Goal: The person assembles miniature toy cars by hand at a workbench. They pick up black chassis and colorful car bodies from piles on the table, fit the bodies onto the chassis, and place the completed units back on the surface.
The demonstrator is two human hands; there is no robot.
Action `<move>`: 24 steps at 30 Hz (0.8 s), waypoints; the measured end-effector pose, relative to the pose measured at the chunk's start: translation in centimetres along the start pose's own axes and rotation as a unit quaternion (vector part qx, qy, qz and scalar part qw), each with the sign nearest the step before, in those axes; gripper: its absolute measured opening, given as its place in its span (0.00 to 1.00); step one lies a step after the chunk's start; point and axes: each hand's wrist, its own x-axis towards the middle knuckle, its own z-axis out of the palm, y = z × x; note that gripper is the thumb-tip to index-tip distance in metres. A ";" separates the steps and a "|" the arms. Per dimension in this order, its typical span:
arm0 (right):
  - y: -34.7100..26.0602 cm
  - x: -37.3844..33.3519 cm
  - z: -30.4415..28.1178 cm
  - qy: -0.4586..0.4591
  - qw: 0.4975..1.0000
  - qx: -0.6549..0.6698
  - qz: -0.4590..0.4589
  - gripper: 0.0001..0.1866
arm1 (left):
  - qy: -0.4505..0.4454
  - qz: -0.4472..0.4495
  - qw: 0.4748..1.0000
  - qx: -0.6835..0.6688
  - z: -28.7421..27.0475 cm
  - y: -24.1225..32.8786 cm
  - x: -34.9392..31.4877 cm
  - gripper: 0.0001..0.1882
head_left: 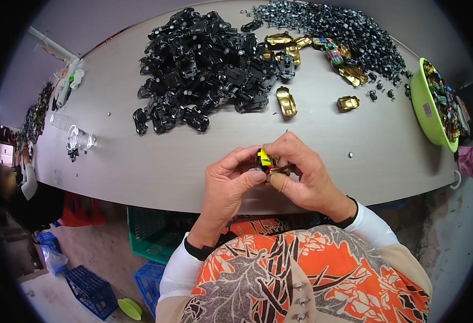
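Note:
Close to the table's near edge, my left hand (228,182) pinches a small toy car (264,158) with yellow, green and black parts between thumb and fingers. My right hand (309,175) is closed against the car's other side, and a shiny gold-brown piece (282,169) shows between its thumb and fingers. Whether that piece is joined to the car, I cannot tell; fingers cover much of both. Beyond my hands lie a gold toy car body (286,102) and, to its right, another gold toy car (348,103).
Black toy car bases (193,70) form a large heap at the far middle. Small wheel parts (349,40) are piled at the far right. A green basin (429,105) of colourful cars stands right. Clear plastic cups (79,139) sit left; another person (26,188) works there.

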 end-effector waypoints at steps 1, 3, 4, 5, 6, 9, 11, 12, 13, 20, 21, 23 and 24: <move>0.0 0.0 0.0 -0.003 1.000 -0.004 0.002 0.17 | 0.001 0.007 1.000 0.005 0.0 -0.1 0.1 0.20; -0.1 0.1 -0.1 -0.009 1.000 -0.012 0.008 0.16 | 0.000 0.009 1.000 0.028 0.0 -0.2 0.0 0.20; -0.1 0.1 -0.1 -0.012 1.000 -0.016 0.012 0.15 | -0.001 0.010 0.999 0.039 -0.1 -0.3 -0.1 0.20; 0.0 0.1 -0.2 -0.004 1.000 -0.013 0.012 0.15 | -0.010 0.026 0.993 0.112 -0.1 -0.2 -0.1 0.20; 0.1 0.1 -0.2 0.003 1.000 -0.010 0.012 0.14 | -0.020 0.041 0.982 0.185 0.0 0.0 -0.2 0.21; 0.1 -0.1 0.1 0.034 0.999 -0.009 0.011 0.14 | -0.037 0.090 0.950 0.298 0.6 0.2 -0.5 0.20; 0.3 -0.3 0.1 0.052 0.999 -0.006 0.011 0.14 | -0.044 0.118 0.933 0.336 1.3 0.4 -0.7 0.20; 0.5 -0.5 0.1 0.057 0.998 -0.003 0.011 0.14 | -0.047 0.130 0.925 0.353 1.7 0.7 -0.8 0.20; 0.6 -0.5 0.0 0.062 0.998 0.000 0.010 0.13 | -0.050 0.141 0.917 0.370 1.9 0.8 -0.8 0.21; 0.9 -1.1 -1.5 0.010 1.000 0.023 -0.014 0.09 | -0.098 -0.057 0.981 0.160 -0.4 0.2 -0.9 0.24; 0.8 -1.3 -1.4 0.013 0.998 0.060 0.022 0.08 | -0.089 -0.068 0.988 0.107 -0.2 0.2 -0.7 0.23; 0.8 -1.4 -1.6 0.004 0.986 0.142 0.087 0.06 | -0.050 -0.105 0.992 0.048 0.2 0.5 -0.5 0.18; 0.7 -1.5 -2.1 -0.008 0.976 0.185 0.116 0.05 | -0.047 -0.111 0.991 0.056 0.1 0.5 -0.5 0.18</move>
